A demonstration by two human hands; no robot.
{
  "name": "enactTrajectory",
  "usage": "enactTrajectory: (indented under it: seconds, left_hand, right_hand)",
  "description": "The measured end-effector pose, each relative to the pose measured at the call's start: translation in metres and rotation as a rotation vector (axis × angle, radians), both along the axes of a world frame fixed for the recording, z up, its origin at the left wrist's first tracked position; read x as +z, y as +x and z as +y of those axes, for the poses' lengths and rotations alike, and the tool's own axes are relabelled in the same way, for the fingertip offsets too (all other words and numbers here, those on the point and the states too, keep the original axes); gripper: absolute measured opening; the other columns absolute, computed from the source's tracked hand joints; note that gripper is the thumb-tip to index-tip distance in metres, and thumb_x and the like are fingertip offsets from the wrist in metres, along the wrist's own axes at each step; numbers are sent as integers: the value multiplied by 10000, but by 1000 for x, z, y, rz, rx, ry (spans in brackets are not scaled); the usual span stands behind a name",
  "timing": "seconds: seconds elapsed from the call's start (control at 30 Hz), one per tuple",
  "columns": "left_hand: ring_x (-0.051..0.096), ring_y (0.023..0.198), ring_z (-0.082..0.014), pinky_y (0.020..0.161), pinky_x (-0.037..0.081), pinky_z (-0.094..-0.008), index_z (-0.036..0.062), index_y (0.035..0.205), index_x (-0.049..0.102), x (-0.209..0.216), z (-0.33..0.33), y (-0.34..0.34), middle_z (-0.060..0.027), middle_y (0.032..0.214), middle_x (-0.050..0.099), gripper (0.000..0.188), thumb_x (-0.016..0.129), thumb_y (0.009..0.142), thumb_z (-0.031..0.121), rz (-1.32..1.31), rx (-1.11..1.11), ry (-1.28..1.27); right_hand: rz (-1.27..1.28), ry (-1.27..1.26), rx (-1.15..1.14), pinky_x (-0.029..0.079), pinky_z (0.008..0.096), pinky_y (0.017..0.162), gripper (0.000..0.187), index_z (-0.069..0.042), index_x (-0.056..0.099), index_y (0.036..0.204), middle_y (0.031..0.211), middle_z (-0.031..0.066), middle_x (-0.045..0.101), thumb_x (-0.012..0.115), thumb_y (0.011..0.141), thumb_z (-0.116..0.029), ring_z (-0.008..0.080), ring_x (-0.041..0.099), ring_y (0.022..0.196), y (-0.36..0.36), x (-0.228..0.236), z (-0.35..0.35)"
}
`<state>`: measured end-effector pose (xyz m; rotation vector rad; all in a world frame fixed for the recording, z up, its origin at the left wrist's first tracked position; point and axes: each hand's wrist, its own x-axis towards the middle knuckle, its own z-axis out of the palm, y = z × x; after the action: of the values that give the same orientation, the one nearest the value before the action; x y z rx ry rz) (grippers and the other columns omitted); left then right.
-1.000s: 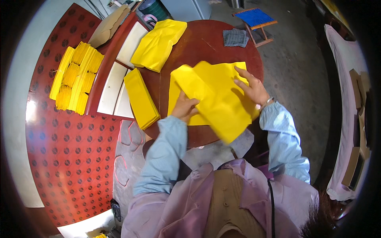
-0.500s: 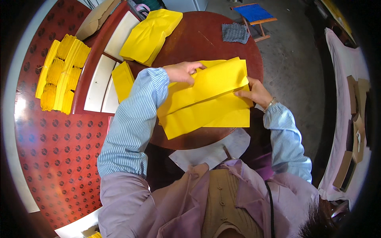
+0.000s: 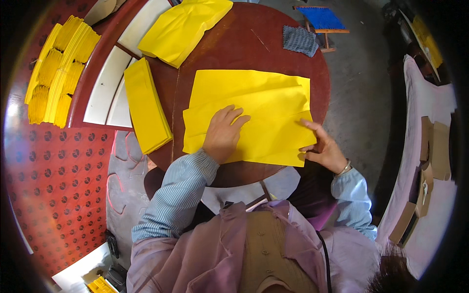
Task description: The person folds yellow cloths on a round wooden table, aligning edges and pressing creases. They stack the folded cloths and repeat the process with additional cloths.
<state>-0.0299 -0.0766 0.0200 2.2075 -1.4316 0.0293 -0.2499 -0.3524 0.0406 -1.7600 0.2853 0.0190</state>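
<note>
A folded yellow paper sheet (image 3: 273, 105) lies on a round reddish-brown table (image 3: 244, 44), over more yellow paper (image 3: 229, 80) whose far part shows behind it. My left hand (image 3: 223, 133) rests on the left part of the folded sheet, palm down with its fingers spread. At the sheet's right edge is my right hand (image 3: 328, 149); its thumb and forefinger are apart, their tips touching the paper near the edge. A narrow stack of folded yellow paper (image 3: 146, 105) sits at the table's left side. Farther back lies a larger, creased yellow paper pile (image 3: 185, 31).
A grey textured cloth (image 3: 300, 41) lies at the table's far right, near a blue-topped folding stool (image 3: 320, 18). Bundled yellow paper (image 3: 61, 71) stands on a red patterned surface (image 3: 63, 171) to the left. Cardboard pieces (image 3: 435, 151) lie on pale cloth at the right.
My left hand has come down and nearer, from the sheet's far edge to flat on top. The lifted yellow flap now lies flatter. My right hand has loosened at the right edge.
</note>
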Motion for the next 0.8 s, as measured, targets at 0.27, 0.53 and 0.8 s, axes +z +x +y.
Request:
enactTrajectory:
  seconds: [0.27,0.53,0.8]
  left_hand:
    - [612,1331,-388,1151,494,-461,46,1258,743,-6,24,2,-171,1377,693,378,692,894,-44,-22,23,-33]
    - [641,1233,-374,1116,517,-400,28,1193,726,16,85,28,-180,1307,707,231,672,970,9,405,114,96]
    - [615,1343,-345,1141,486,-360,59,1334,635,-15,128,32,-165,1413,643,313,541,1109,255,954,182,-376]
  right_hand:
    - [-357,-1241,-41,421,476,963,220,-224,850,1053,1140,32,682,854,838,-176,258,600,1122,28,2,-6]
    - [-341,-746,270,406,529,1143,154,-95,790,1022,1182,64,783,711,891,-110,291,663,1241,62,-7,-44]
    - [-105,-522,-9,476,377,914,300,28,727,1113,1014,141,703,736,912,-195,280,650,954,69,-19,-47]
